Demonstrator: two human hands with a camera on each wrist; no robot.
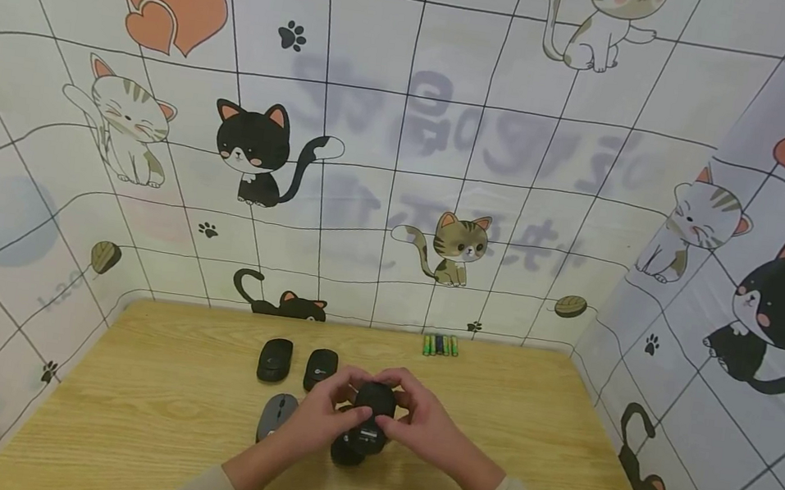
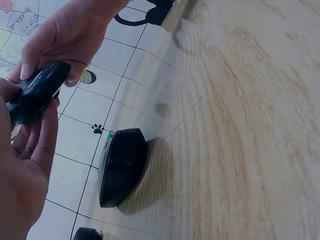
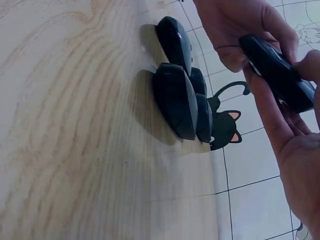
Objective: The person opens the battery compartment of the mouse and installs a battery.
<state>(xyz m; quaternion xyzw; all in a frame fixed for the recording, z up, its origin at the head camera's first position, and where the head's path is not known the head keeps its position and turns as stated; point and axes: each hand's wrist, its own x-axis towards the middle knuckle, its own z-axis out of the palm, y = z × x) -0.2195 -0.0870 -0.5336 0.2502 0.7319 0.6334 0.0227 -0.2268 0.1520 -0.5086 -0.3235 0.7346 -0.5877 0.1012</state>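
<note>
A black computer mouse [image 1: 377,397] is held above the table between both hands. My left hand [image 1: 329,415] grips its left side, and my right hand [image 1: 427,425] grips its right side, with both thumbs on the near face. Pale print shows on its lower part. Seen from the left wrist, the mouse [image 2: 40,92] is tilted, with fingers beneath it and thumbs on top. The right wrist view also has the mouse [image 3: 275,70] off the surface. Another black mouse [image 1: 346,451] lies below the hands, partly hidden by the held one.
Two black mice, one at the left [image 1: 276,360] and one beside it [image 1: 321,366], lie farther back on the wooden table [image 1: 140,410]. A grey mouse [image 1: 277,414] is left of my left forearm. Several green batteries [image 1: 440,345] lie at the back edge, by the cat-print wall covering [image 1: 370,134].
</note>
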